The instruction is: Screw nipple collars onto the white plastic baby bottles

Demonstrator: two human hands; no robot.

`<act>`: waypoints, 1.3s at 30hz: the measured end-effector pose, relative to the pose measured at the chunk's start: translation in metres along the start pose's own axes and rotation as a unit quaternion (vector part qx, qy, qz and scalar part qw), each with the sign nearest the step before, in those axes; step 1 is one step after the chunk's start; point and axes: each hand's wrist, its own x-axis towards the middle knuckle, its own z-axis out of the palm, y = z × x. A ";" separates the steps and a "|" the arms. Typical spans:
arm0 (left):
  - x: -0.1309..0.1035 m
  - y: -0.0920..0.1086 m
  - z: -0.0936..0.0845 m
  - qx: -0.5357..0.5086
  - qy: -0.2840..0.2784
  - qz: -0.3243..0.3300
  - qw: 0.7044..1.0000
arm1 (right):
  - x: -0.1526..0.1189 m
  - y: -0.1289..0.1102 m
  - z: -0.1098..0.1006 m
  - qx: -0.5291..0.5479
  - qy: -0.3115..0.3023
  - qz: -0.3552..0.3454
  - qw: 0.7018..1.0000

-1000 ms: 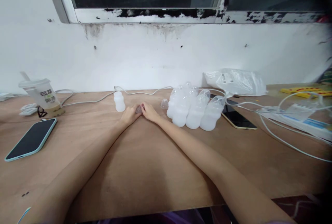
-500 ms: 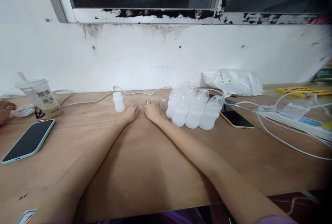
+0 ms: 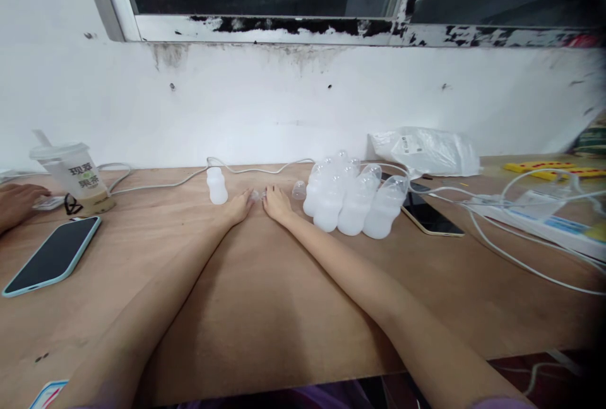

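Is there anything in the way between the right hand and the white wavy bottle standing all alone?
Yes: the bare left hand lies between the bare right hand and the white, wavy plastic bottle. A small clear piece, too blurred to name, also sits between the two hands.

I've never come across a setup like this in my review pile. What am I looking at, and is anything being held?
There's no machine: a person works with bare hands, filmed by a camera worn on the head, looking forward and down. The left hand and right hand rest on a wooden table, with a small clear piece between them; whether either grips it is too small to tell. Leftward stands a white bottle; rightward, a clear dome and dome-topped bottles. Farther out are phones and a drink cup. A co-worker's hand shows far left.
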 end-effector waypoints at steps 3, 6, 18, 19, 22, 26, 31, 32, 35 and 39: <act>0.000 -0.001 0.002 0.001 0.005 -0.004 1.000 | -0.006 -0.009 -0.013 -0.014 0.023 0.002 1.000; 0.000 -0.002 0.003 0.004 0.006 -0.015 1.000 | -0.013 -0.024 -0.049 -0.082 0.092 -0.068 0.990; -0.006 0.005 0.000 0.003 0.040 -0.020 0.999 | -0.048 0.003 -0.211 -0.179 -0.076 0.062 0.979; -0.009 0.008 -0.002 0.005 0.049 -0.016 0.999 | -0.047 0.004 -0.211 -0.184 -0.105 0.069 0.975; -0.019 0.021 -0.009 0.007 0.081 0.034 0.996 | -0.046 -0.002 -0.208 -0.192 -0.151 0.082 0.966; -0.029 0.047 -0.023 -0.054 0.171 0.148 0.973 | -0.046 -0.011 -0.208 -0.179 -0.184 0.081 0.963; -0.031 0.096 -0.061 -0.309 0.090 0.159 0.933 | -0.045 -0.014 -0.204 -0.107 -0.164 -0.016 0.981; -0.031 0.103 -0.070 -0.358 0.019 0.164 0.919 | -0.043 -0.013 -0.201 -0.077 -0.161 -0.033 0.983; -0.030 0.109 -0.089 -0.429 -0.074 0.168 0.885 | -0.035 -0.010 -0.190 0.004 -0.177 -0.057 0.983; -0.030 0.090 -0.086 -0.344 -0.091 0.141 0.924 | -0.024 -0.007 -0.171 0.051 -0.166 -0.067 0.982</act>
